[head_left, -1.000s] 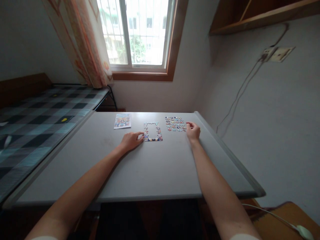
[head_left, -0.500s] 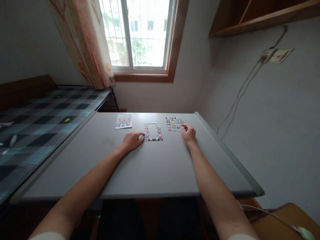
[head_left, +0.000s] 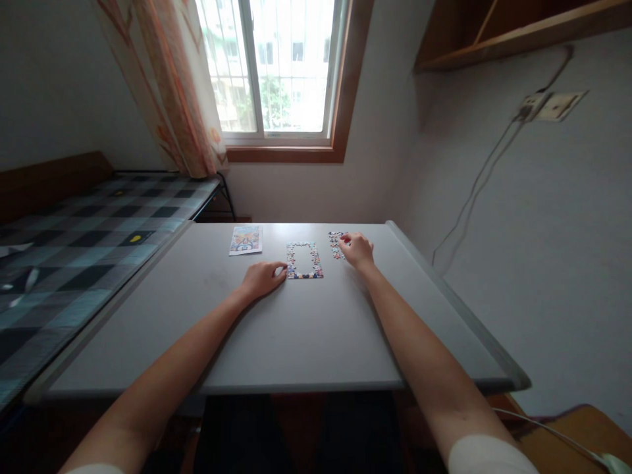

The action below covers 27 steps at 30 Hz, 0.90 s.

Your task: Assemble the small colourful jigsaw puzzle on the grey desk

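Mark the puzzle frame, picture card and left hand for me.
Puzzle frame (head_left: 305, 276): head view, on its near edge strip.
Picture card (head_left: 246, 240): head view, on the middle of its printed face.
Left hand (head_left: 261, 278): head view, on the back of the hand.

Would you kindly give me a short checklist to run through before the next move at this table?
1. Rectangular, multicoloured jigsaw border lying flat on the pale grey table, middle open: ok.
2. Bare left hand at the border's left edge: ok.
3. Small, multicoloured loose jigsaw pieces all in sight: not ok, the bare right hand hides some.
4. Right hand gripping a piece: cannot tell, too small.
5. Colourful rectangular picture sheet uncovered, left of the border: ok.
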Tool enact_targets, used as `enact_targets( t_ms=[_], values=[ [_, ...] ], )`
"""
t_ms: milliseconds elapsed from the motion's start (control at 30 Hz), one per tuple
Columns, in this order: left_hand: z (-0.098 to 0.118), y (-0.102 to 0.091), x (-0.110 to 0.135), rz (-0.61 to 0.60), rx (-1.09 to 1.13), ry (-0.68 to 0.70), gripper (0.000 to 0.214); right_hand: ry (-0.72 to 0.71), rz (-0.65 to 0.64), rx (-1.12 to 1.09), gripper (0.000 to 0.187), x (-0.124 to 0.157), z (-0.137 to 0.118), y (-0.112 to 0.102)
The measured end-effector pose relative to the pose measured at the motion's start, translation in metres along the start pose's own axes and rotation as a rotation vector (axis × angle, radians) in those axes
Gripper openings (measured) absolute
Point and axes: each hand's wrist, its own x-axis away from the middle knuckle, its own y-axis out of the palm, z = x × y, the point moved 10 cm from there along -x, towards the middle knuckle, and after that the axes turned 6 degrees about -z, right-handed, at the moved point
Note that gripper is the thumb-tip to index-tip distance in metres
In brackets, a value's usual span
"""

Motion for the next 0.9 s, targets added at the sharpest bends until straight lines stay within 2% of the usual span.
enact_targets(
  t_ms=[67, 133, 267, 367, 467, 600, 733, 900],
  values=[
    [-0.001, 0.0, 0.0, -0.001, 0.005, -0.011, 0.038, 0.03, -0.045, 0.009, 0.019, -0.021, 0.0, 0.006],
    [-0.001, -0.001, 0.0, -0.002, 0.01, -0.013, 0.037, 0.099, -0.076, 0.01, 0.021, -0.042, 0.012, 0.01],
    [0.0, -0.001, 0.0, 0.004, 0.024, 0.003, 0.036, 0.178, -0.041, 0.055, 0.02, -0.075, 0.041, 0.002],
    [0.0, -0.001, -0.001, 0.012, 0.038, 0.011, 0.035, 0.209, -0.052, 0.126, 0.022, -0.089, 0.061, -0.003],
    [-0.002, -0.001, -0.002, 0.007, 0.052, 0.005, 0.035, 0.219, -0.136, 0.176, 0.024, -0.096, 0.071, 0.001],
    [-0.004, 0.001, -0.003, 0.0, 0.065, -0.008, 0.035, 0.216, -0.223, 0.239, 0.024, -0.097, 0.071, 0.013],
    [-0.005, 0.001, -0.003, 0.0, 0.053, -0.018, 0.034, 0.231, -0.223, 0.318, 0.02, -0.095, 0.067, 0.021],
    [-0.005, 0.002, -0.004, 0.001, 0.046, -0.016, 0.034, 0.259, -0.192, 0.361, 0.027, -0.092, 0.061, 0.025]
  ],
)
